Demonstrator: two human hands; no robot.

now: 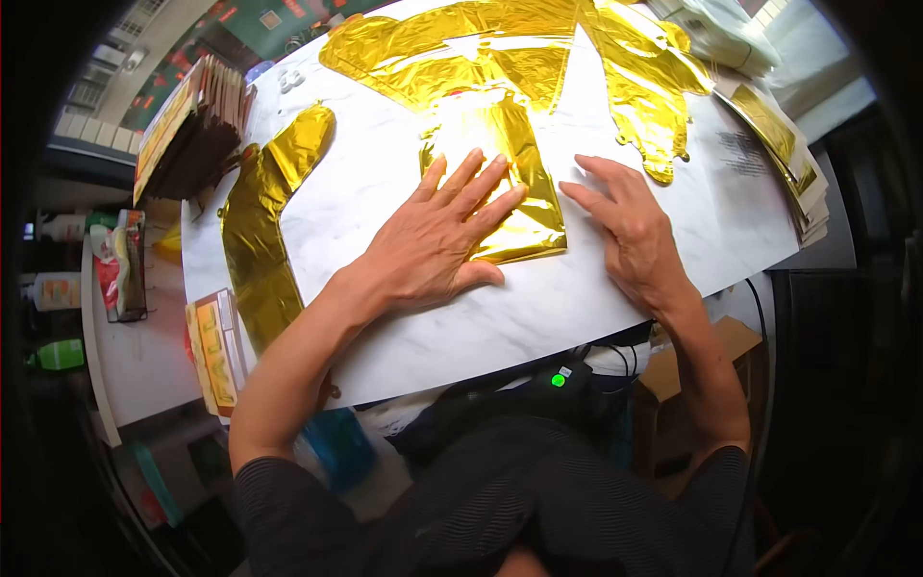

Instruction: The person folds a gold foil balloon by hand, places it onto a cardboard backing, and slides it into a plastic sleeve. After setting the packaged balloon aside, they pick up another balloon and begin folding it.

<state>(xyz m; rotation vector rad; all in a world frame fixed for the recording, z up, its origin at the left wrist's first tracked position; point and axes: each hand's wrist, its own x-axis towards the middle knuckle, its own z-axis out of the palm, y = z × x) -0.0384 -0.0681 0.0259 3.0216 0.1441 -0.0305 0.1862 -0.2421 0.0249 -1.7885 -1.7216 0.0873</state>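
Observation:
My left hand lies flat with its fingers spread on a folded gold foil balloon, pressing it against the white marbled table. Just right of that foil is my right hand, its fingers loosely bent and apart, with nothing in them. A larger flat stretch of gold foil spreads across the far side of the table. Another gold foil piece hangs down from it at the upper right, with a scalloped end. To the left rests a bent, flat gold foil strip, partly covered by my left forearm.
A thick stack of printed card packets stands at the far left corner. One more printed packet sits by the near left edge. Packets with gold foil line the right edge. Below the table is an open cardboard box.

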